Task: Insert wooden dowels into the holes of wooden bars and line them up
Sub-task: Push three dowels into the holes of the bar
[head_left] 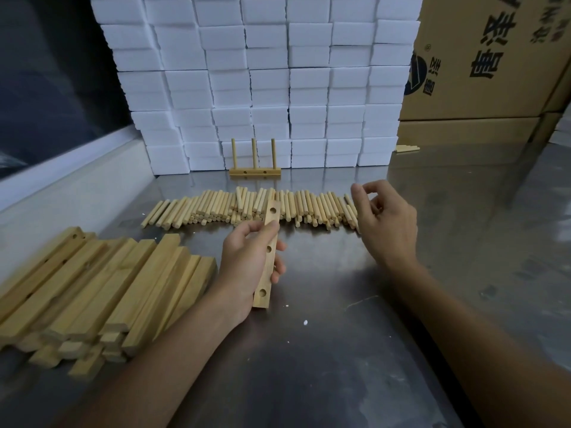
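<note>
left hand (247,267) grips holed bar (268,257); right hand (383,217) loosely curled, empty, over dowels (216,208).

Cardboard box (494,57) at upper right bears large black Chinese characters, upside down; not legible.

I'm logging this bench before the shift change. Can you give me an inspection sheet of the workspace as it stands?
Surface: metal table, scuffed, with white crumbs.
Job's things: bar with empty holes in the left hand; dowel pile in a row; bar stack at left; finished bar with three upright dowels at the back.
Clutter: a few sticks far right.
Grippers: left hand grips the bar; right hand above the dowels' right end, fingers loosely curled, seemingly empty.
Cables: nothing seen.
Surroundings: white blocks stacked behind; cardboard boxes at right.
</note>
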`<action>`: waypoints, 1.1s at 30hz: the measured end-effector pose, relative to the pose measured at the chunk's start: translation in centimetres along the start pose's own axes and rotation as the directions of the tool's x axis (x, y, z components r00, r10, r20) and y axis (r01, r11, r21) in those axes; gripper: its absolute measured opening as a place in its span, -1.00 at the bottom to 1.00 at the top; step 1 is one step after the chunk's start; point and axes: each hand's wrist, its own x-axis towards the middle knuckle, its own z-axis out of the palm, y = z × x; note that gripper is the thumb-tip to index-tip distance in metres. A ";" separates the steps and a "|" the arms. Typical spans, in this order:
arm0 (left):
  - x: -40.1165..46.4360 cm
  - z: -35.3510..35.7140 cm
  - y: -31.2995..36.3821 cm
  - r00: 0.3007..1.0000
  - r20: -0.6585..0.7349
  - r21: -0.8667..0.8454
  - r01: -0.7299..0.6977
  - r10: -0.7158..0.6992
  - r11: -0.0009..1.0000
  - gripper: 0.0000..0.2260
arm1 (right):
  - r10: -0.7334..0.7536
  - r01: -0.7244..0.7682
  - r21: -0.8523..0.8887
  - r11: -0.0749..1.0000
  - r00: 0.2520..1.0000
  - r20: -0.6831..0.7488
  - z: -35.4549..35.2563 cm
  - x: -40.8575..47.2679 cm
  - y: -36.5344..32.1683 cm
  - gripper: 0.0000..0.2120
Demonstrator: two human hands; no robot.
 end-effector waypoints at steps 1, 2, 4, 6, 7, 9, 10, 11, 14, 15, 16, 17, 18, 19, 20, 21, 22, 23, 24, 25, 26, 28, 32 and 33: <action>0.0 -0.1 0.0 1.000 -0.009 0.014 -0.022 0.022 1.000 -0.87 | -0.009 0.009 0.015 1.000 1.000 0.002 0.0 -0.1 -0.3 -0.76; 0.0 -0.1 0.1 0.999 -0.018 0.028 -0.047 0.048 0.999 -0.85 | -0.019 0.019 0.038 0.999 1.000 0.011 0.1 -0.2 -0.6 -0.77; 0.0 -0.3 0.2 0.994 -0.031 0.075 -0.107 0.109 0.991 -0.85 | -0.042 0.039 0.093 0.995 0.999 0.031 0.3 -0.6 -1.4 -0.80; 0.0 -0.5 0.3 0.982 -0.031 0.152 -0.179 0.186 0.972 -0.89 | -0.086 0.083 0.134 0.987 0.996 0.018 0.6 -1.0 -2.3 -0.84; -0.1 -0.5 0.3 0.974 -0.027 0.188 -0.216 0.225 0.958 -0.91 | -0.114 0.112 0.157 0.981 0.993 0.004 0.7 -1.3 -2.9 -0.85; -0.1 -0.5 0.3 0.958 -0.024 0.233 -0.272 0.285 0.934 -0.91 | -0.169 0.165 0.216 0.962 0.986 -0.002 0.9 -1.7 -4.1 -0.90; -0.1 -0.4 0.3 0.953 -0.027 0.239 -0.288 0.303 0.927 -0.89 | -0.204 0.195 0.241 0.951 0.979 0.015 1.0 -2.0 -4.7 -0.91; -0.1 -0.3 0.3 0.948 -0.030 0.238 -0.300 0.316 0.924 -0.86 | -0.249 0.231 0.256 0.939 0.967 0.042 1.2 -2.4 -5.2 -0.92; -0.4 -0.3 0.4 0.944 0.012 0.216 -0.325 0.330 0.921 -0.82 | -0.378 0.335 0.279 0.900 0.919 0.114 1.7 -3.6 -6.3 -0.90; -0.5 -0.3 0.4 0.943 0.035 0.207 -0.331 0.331 0.921 -0.81 | -0.398 0.352 0.277 0.894 0.908 0.133 1.9 -3.9 -6.5 -0.89; -0.5 -0.3 0.5 0.942 0.051 0.202 -0.336 0.333 0.920 -0.81 | -0.407 0.361 0.267 0.894 0.902 0.143 2.1 -4.1 -6.6 -0.88; -0.5 -0.3 0.5 0.942 0.058 0.201 -0.336 0.332 0.920 -0.80 | -0.409 0.365 0.258 0.895 0.901 0.144 2.2 -4.2 -6.7 -0.87; -0.5 -0.2 0.4 0.943 0.056 0.199 -0.331 0.327 0.922 -0.80 | -0.406 0.364 0.257 0.895 0.903 0.138 2.2 -4.2 -6.7 -0.87; -0.5 -0.2 0.3 0.947 0.048 0.196 -0.321 0.318 0.927 -0.81 | -0.397 0.353 0.269 0.896 0.909 0.130 2.3 -4.2 -6.6 -0.87; -0.4 -0.2 0.2 0.952 0.036 0.190 -0.307 0.305 0.933 -0.83 | -0.380 0.332 0.291 0.897 0.917 0.125 2.3 -4.1 -6.5 -0.87; -0.4 -0.1 0.2 0.956 0.024 0.182 -0.290 0.291 0.939 -0.84 | -0.362 0.311 0.309 0.899 0.924 0.123 2.3 -4.1 -6.3 -0.87; -0.4 -0.1 0.1 0.961 0.013 0.176 -0.274 0.276 0.946 -0.86 | -0.350 0.299 0.312 0.902 0.929 0.120 2.3 -4.0 -6.2 -0.87; -0.3 -0.1 0.1 0.965 0.005 0.172 -0.258 0.262 0.951 -0.87 | -0.346 0.298 0.301 0.906 0.931 0.120 2.3 -3.9 -6.0 -0.87; -0.3 -0.2 0.0 0.968 -0.002 0.169 -0.246 0.250 0.954 -0.88 | -0.348 0.304 0.281 0.910 0.930 0.122 2.2 -3.8 -5.9 -0.87; -0.3 -0.2 0.0 0.970 -0.007 0.168 -0.238 0.242 0.957 -0.88 | -0.354 0.313 0.263 0.912 0.927 0.125 2.2 -3.8 -5.8 -0.87; -0.3 -0.3 0.0 0.970 -0.009 0.173 -0.238 0.243 0.956 -0.87 | -0.362 0.324 0.251 0.912 0.923 0.127 2.2 -3.8 -5.7 -0.88; -0.3 -0.4 0.0 0.958 0.007 0.211 -0.281 0.286 0.936 -0.85 | -0.383 0.349 0.232 0.908 0.915 0.125 2.1 -3.8 -5.7 -0.88; -0.1 -0.9 -0.1 0.887 0.080 0.382 -0.449 0.455 0.808 -0.85 | -0.450 0.431 0.155 0.889 0.885 0.121 1.9 -3.7 -5.8 -0.89; 0.0 -1.1 -0.1 0.865 0.097 0.419 -0.484 0.492 0.768 -0.85 | -0.458 0.439 0.152 0.885 0.880 0.122 1.8 -3.6 -5.8 -0.90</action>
